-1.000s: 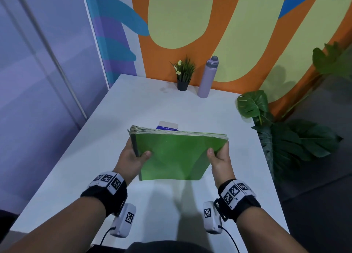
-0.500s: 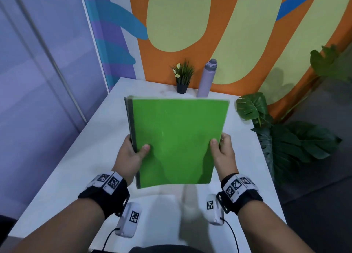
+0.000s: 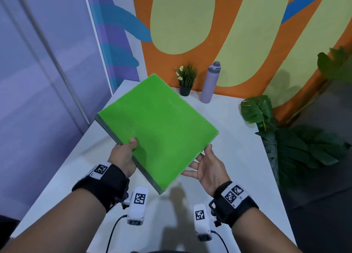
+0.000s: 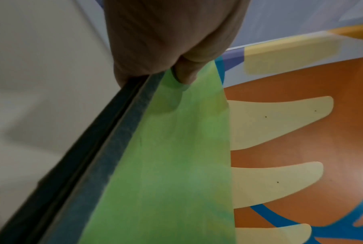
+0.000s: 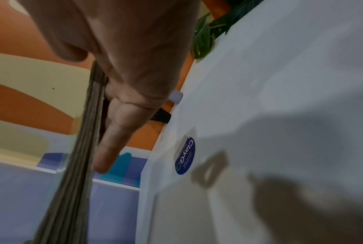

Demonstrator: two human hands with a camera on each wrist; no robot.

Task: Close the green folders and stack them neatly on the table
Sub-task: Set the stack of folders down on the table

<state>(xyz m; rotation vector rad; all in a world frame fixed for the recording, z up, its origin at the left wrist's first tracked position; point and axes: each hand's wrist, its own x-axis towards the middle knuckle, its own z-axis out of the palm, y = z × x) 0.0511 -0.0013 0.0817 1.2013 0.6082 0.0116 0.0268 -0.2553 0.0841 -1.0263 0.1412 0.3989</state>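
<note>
Since half a second ago the closed green folders have swung from square-on to a diagonal, long axis running from near-right to far-left, held in the air above the white table. The left hand pinches the dark spine edge, thumb on the cover. The right hand lies flat-fingered against the opposite edge, apparently only supporting it, so the left has the firmer hold for lowering.

Even, soft overhead light is seen; shadows are cast on the table below the folders. Both wrist views are blurred (strongly at the edges), and straight lines are bent.
</note>
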